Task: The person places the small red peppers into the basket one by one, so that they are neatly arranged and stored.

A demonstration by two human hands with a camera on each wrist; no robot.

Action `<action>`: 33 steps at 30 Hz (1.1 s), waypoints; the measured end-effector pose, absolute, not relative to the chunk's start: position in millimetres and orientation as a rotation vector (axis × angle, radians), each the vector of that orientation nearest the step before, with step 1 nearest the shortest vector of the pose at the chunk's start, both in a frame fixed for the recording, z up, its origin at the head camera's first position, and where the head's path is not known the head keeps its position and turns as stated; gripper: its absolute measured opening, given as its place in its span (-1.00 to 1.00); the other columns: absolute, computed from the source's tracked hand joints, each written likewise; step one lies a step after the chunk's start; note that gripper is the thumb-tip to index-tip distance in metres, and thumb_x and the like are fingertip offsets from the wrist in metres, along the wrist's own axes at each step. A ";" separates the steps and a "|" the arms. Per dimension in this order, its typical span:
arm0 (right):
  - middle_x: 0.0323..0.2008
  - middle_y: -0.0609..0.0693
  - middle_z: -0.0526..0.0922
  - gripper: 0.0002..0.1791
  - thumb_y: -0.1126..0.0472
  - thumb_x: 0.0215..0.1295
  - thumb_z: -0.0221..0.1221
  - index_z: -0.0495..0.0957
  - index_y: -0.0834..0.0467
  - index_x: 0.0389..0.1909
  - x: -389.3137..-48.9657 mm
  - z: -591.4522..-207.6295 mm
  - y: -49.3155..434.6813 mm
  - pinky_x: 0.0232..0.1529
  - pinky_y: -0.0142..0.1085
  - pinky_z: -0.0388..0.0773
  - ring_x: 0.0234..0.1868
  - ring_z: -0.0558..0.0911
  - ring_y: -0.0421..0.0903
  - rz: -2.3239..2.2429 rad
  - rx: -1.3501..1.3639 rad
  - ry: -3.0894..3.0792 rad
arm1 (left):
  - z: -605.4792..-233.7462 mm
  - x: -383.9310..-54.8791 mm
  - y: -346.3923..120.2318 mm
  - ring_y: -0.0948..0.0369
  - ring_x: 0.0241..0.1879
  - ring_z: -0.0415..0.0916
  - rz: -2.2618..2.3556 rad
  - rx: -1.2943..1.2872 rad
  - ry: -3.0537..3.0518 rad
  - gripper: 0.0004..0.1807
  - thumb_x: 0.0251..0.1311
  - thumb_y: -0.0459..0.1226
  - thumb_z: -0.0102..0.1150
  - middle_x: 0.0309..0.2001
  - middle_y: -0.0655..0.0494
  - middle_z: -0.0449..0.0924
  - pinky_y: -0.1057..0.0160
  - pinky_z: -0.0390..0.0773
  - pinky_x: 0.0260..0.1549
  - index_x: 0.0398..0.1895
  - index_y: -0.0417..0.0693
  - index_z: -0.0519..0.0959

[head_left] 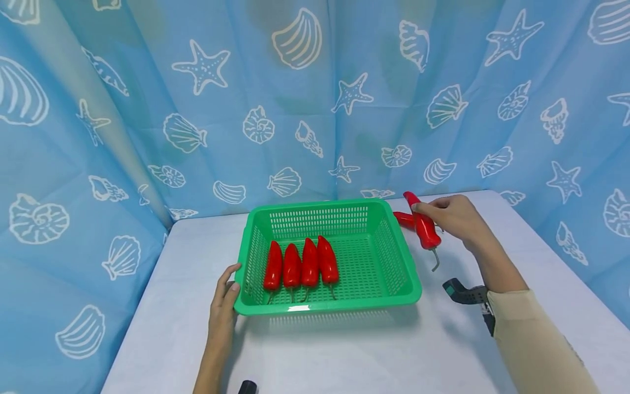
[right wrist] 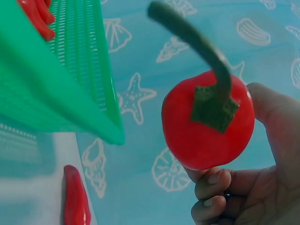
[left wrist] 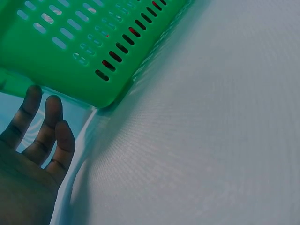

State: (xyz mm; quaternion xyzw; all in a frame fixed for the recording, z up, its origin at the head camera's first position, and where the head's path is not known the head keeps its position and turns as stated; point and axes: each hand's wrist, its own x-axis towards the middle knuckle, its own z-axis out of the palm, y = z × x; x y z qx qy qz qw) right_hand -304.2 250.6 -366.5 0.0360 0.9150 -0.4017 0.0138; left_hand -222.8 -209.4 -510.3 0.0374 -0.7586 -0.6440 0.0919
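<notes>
My right hand (head_left: 455, 216) pinches a red chili pepper (head_left: 424, 224) above the table, right of the green basket (head_left: 354, 303). The pepper is tilted, its tip up and its green stem hanging down; in the right wrist view the pepper's stem end (right wrist: 206, 126) faces the camera. Inside the basket, on its left side, several red chili peppers (head_left: 309, 265) lie in a row, stems toward me. My left hand (head_left: 222, 306) touches the basket's left rim near the front corner. In the left wrist view, that hand's fingers (left wrist: 47, 131) look fairly straight.
Another red pepper (head_left: 404, 220) lies on the white table (head_left: 315, 355) just right of the basket, partly behind the held one. A blue curtain (head_left: 305, 109) with shells and starfish hangs behind and at both sides. A black wrist-worn device (head_left: 465, 294) juts from the right wrist.
</notes>
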 end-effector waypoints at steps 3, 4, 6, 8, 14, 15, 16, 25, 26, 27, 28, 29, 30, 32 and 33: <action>0.03 0.31 0.52 -0.28 -0.12 0.24 0.33 0.44 0.38 0.16 -306.5 -362.0 243.1 -0.30 -0.27 0.58 -0.01 0.48 0.22 -1.234 0.074 2.859 | -510.4 -222.5 -210.1 0.06 -0.21 0.51 -1.912 0.108 -2.252 -0.54 0.52 0.08 -0.13 0.00 0.03 0.42 0.29 0.51 -0.22 0.42 0.41 0.32; 0.01 0.30 0.54 -0.30 -0.11 0.24 0.33 0.47 0.38 0.14 -307.4 -360.8 240.3 -0.30 -0.27 0.58 -0.03 0.50 0.21 -1.224 0.058 2.862 | -510.5 -222.3 -210.3 0.06 -0.21 0.51 -1.910 0.106 -2.252 -0.54 0.52 0.08 -0.13 0.00 0.03 0.42 0.29 0.51 -0.23 0.42 0.41 0.32; -0.04 0.28 0.57 -0.35 -0.09 0.23 0.34 0.50 0.37 0.09 -309.7 -358.3 234.3 -0.31 -0.28 0.58 -0.08 0.54 0.19 -1.204 0.022 2.865 | -511.0 -222.6 -210.9 0.06 -0.21 0.51 -1.911 0.104 -2.247 -0.55 0.52 0.08 -0.13 0.00 0.03 0.41 0.29 0.51 -0.24 0.41 0.42 0.33; -0.09 0.26 0.60 -0.39 -0.08 0.23 0.34 0.53 0.37 0.03 -312.3 -356.2 228.6 -0.33 -0.28 0.59 -0.14 0.57 0.16 -1.189 -0.010 2.873 | -511.5 -222.7 -211.3 0.05 -0.23 0.50 -1.917 0.099 -2.237 -0.55 0.52 0.08 -0.13 -0.01 0.03 0.41 0.28 0.52 -0.25 0.41 0.42 0.33; -0.17 0.21 0.63 -0.40 -0.13 0.24 0.31 0.57 0.36 -0.03 -320.4 -352.0 212.2 -0.36 -0.27 0.61 -0.20 0.60 0.13 -1.124 -0.070 2.885 | -513.9 -223.6 -210.9 0.04 -0.21 0.51 -1.937 0.090 -2.223 -0.55 0.52 0.08 -0.13 0.00 0.02 0.41 0.27 0.54 -0.24 0.42 0.41 0.33; -0.18 0.21 0.63 -0.39 -0.14 0.24 0.31 0.57 0.36 -0.03 -321.4 -351.7 208.7 -0.37 -0.27 0.61 -0.20 0.60 0.13 -1.106 -0.074 2.882 | -514.2 -223.6 -210.8 0.04 -0.19 0.51 -1.935 0.094 -2.226 -0.55 0.52 0.07 -0.13 0.01 0.02 0.40 0.28 0.54 -0.23 0.42 0.40 0.33; -0.17 0.22 0.63 -0.37 -0.15 0.24 0.30 0.57 0.36 -0.02 -322.4 -351.6 205.1 -0.36 -0.27 0.61 -0.20 0.60 0.13 -1.095 -0.076 2.874 | -514.5 -223.6 -210.8 0.03 -0.19 0.51 -1.936 0.097 -2.227 -0.55 0.52 0.08 -0.14 0.01 0.02 0.40 0.28 0.54 -0.23 0.42 0.41 0.33; -0.70 -0.08 0.32 -0.48 -0.21 0.29 0.23 0.53 0.15 -0.62 -329.0 -356.0 174.6 -0.57 -0.28 0.20 -0.62 0.26 -0.13 -1.019 -0.207 2.847 | -513.5 -223.4 -211.0 0.01 -0.17 0.50 -1.957 0.076 -2.219 -0.55 0.52 0.09 -0.13 0.02 0.01 0.40 0.26 0.55 -0.23 0.41 0.42 0.33; -0.74 -0.09 0.25 -0.46 -0.20 0.29 0.22 0.45 0.11 -0.70 -329.4 -356.9 171.5 -0.58 -0.27 0.14 -0.65 0.21 -0.14 -1.009 -0.217 2.841 | -513.1 -223.3 -210.9 0.01 -0.17 0.50 -1.959 0.073 -2.220 -0.55 0.52 0.09 -0.12 0.02 0.01 0.40 0.25 0.55 -0.23 0.41 0.42 0.33; -0.76 -0.10 0.24 -0.44 -0.19 0.29 0.23 0.39 0.09 -0.74 -329.9 -357.5 168.5 -0.59 -0.27 0.13 -0.67 0.19 -0.15 -1.001 -0.225 2.838 | -512.8 -223.2 -210.9 0.01 -0.17 0.50 -1.962 0.074 -2.221 -0.55 0.51 0.09 -0.12 0.02 0.01 0.41 0.25 0.55 -0.22 0.41 0.42 0.33; -0.76 -0.09 0.28 -0.45 -0.17 0.29 0.23 0.41 0.08 -0.75 -330.3 -358.1 165.6 -0.60 -0.27 0.15 -0.68 0.22 -0.15 -0.987 -0.230 2.838 | -512.6 -223.3 -210.9 0.01 -0.17 0.50 -1.965 0.073 -2.221 -0.55 0.51 0.09 -0.12 0.03 0.01 0.41 0.25 0.56 -0.22 0.40 0.43 0.33; -0.76 -0.09 0.29 -0.46 -0.16 0.29 0.24 0.41 0.08 -0.75 -331.0 -359.0 162.9 -0.60 -0.28 0.16 -0.68 0.23 -0.15 -0.976 -0.229 2.837 | -512.3 -223.4 -210.9 0.01 -0.16 0.50 -1.968 0.074 -2.220 -0.55 0.51 0.09 -0.12 0.03 0.01 0.41 0.25 0.56 -0.21 0.40 0.43 0.33; -0.76 -0.08 0.31 -0.46 -0.15 0.28 0.24 0.42 0.09 -0.75 -331.6 -360.0 160.4 -0.61 -0.28 0.17 -0.69 0.24 -0.14 -0.967 -0.227 2.837 | -511.9 -223.5 -211.1 0.01 -0.15 0.50 -1.970 0.076 -2.221 -0.55 0.51 0.09 -0.12 0.03 0.01 0.41 0.25 0.56 -0.21 0.41 0.43 0.33; -0.76 -0.04 0.37 -0.47 -0.15 0.27 0.25 0.45 0.10 -0.76 -333.5 -362.3 156.2 -0.62 -0.28 0.21 -0.70 0.29 -0.13 -0.946 -0.225 2.839 | -511.9 -223.8 -211.3 0.01 -0.15 0.51 -1.971 0.077 -2.220 -0.55 0.51 0.09 -0.11 0.03 0.00 0.42 0.25 0.56 -0.21 0.41 0.43 0.33; -0.75 -0.01 0.41 -0.47 -0.15 0.26 0.26 0.47 0.12 -0.75 -334.8 -363.8 154.5 -0.62 -0.28 0.23 -0.69 0.32 -0.11 -0.940 -0.228 2.839 | -511.9 -224.0 -211.4 0.01 -0.15 0.51 -1.971 0.076 -2.220 -0.55 0.51 0.09 -0.11 0.03 0.00 0.42 0.25 0.56 -0.20 0.41 0.43 0.33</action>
